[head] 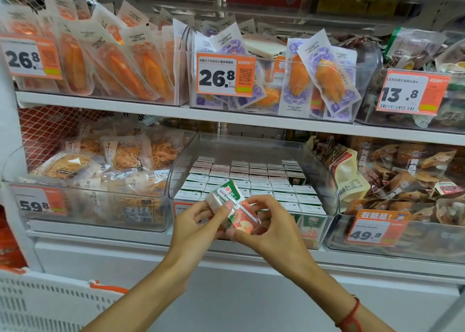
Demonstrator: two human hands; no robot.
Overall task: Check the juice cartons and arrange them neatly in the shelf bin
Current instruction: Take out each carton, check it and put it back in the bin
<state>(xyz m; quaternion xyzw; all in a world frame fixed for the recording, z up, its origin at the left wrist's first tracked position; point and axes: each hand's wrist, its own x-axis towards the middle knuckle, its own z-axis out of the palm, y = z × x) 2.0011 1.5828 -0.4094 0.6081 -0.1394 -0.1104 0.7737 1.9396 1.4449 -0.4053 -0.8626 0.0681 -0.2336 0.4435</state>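
Head view: left hand (198,227) and right hand (270,228) pinch a small red-and-green juice carton (235,209) with fingertips, tilted, before the clear plastic shelf bin (251,145) of packed cartons (251,180) — a loose pinch could drop it.

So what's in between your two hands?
A small juice carton, tilted, with a wrapped straw on its side. The left hand and the right hand both pinch it, as the head view shows.

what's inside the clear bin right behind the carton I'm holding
The clear bin holds rows of small juice cartons standing upright, white tops showing. Both hands and the held carton cover its front left corner, so that part cannot be seen.
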